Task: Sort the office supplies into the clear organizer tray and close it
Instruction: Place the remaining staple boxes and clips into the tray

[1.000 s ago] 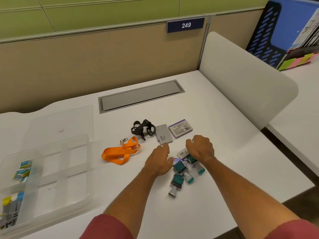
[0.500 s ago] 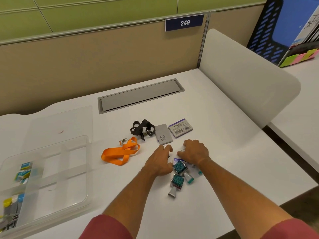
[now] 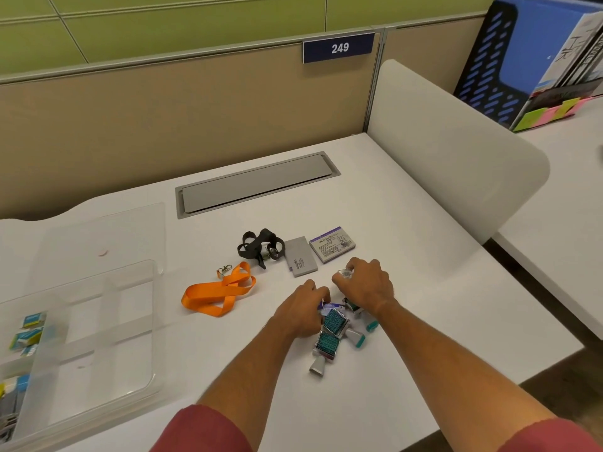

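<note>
Reading "249" on partition sign (image 3: 339,47); "camlin" eraser (image 3: 301,261).

Bare surface (image 3: 408,223) lies open right of the stamps (image 3: 329,334), while toward the tray (image 3: 98,321) the orange lanyard (image 3: 217,293) blocks the way, and the black strap (image 3: 257,246) and two boxes (image 3: 301,261) crowd the far side.

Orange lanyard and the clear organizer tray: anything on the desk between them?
Nothing: in the head view, only bare white desk separates the orange fabric lanyard from the clear plastic organizer tray.
</note>
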